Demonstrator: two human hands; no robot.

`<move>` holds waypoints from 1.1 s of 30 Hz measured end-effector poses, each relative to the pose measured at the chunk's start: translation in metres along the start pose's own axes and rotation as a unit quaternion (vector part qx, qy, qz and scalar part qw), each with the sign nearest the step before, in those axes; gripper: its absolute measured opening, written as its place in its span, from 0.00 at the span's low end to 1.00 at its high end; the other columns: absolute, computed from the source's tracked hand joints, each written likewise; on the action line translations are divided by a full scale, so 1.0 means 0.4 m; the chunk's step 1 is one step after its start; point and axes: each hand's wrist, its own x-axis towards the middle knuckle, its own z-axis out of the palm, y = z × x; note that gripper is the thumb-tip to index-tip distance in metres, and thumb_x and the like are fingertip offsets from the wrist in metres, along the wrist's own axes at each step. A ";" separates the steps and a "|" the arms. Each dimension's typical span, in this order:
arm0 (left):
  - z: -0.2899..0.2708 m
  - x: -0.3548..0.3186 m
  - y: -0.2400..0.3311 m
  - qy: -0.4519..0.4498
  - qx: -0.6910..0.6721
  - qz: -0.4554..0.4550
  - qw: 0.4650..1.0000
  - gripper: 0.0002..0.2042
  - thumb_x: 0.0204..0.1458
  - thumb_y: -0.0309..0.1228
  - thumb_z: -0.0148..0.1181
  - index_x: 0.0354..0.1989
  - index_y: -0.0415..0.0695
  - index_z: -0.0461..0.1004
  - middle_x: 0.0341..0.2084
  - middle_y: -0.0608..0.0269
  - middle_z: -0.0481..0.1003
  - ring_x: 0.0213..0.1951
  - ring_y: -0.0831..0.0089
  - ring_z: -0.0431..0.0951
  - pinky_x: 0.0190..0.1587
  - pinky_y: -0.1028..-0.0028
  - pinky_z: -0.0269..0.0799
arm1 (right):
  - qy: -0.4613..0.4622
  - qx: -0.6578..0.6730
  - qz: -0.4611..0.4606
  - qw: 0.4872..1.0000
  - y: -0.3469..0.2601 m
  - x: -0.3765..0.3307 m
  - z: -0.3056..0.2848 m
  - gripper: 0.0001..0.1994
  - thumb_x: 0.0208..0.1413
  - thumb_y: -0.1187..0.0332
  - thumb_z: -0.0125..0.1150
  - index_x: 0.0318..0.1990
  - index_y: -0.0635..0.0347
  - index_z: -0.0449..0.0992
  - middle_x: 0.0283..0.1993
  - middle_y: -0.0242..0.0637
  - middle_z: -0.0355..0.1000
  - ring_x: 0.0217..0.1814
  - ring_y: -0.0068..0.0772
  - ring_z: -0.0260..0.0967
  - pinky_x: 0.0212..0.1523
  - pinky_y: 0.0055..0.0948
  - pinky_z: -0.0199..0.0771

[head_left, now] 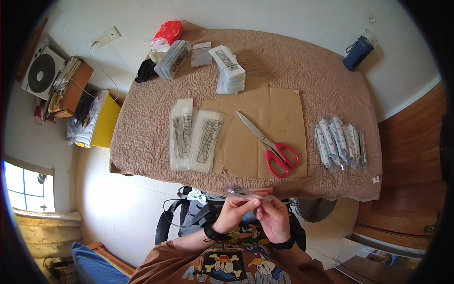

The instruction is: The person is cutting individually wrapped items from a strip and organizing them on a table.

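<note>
In front of my chest, just off the table's near edge, both hands are closed on a thin clear plastic sleeve [240,193]. My left hand [235,211] pinches it with the thumb on top. My right hand [274,218] grips its right end with fingertips pressed together. What lies inside the sleeve is hard to make out. Beyond my hands, red-handled scissors [270,147] lie with their blades together on a flat cardboard sheet [283,106]. Two fanned piles of printed clear bags, a left pile [181,137] and a right pile [206,142], lie to the left of the scissors.
Several wrapped packets with a red pattern [338,141] lie at the table's right. Toward the back stand a banded stack of bags [230,71], another banded bundle [173,59], a small clear bag [202,55], a red package [168,34] and a dark blue bottle [358,53].
</note>
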 end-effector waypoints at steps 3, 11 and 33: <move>0.039 0.004 0.010 0.086 -0.038 0.047 0.994 0.16 0.53 0.31 0.52 0.48 0.36 0.69 0.43 0.45 0.71 0.51 0.61 0.69 0.53 0.66 0.63 | 0.030 -0.133 -0.092 0.986 -0.010 -0.001 0.023 0.10 0.51 0.76 0.55 0.42 0.66 0.72 0.32 0.36 0.69 0.28 0.25 0.66 0.30 0.22 0.66; -0.020 0.004 0.069 0.098 -0.174 -0.014 0.980 0.17 0.58 0.34 0.45 0.48 0.32 0.68 0.44 0.54 0.71 0.48 0.68 0.70 0.53 0.70 0.62 | -0.150 -0.649 -0.510 0.544 -0.093 0.030 0.029 0.16 0.32 0.84 0.59 0.35 0.63 0.77 0.29 0.37 0.70 0.27 0.35 0.66 0.26 0.28 0.68; -0.005 0.008 0.055 0.109 -0.148 -0.062 0.981 0.24 0.58 0.40 0.41 0.52 0.29 0.62 0.48 0.50 0.68 0.51 0.65 0.68 0.55 0.68 0.59 | -0.182 -0.645 -0.421 0.611 -0.132 0.023 -0.014 0.10 0.42 0.79 0.61 0.36 0.65 0.76 0.45 0.38 0.69 0.45 0.34 0.68 0.42 0.31 0.70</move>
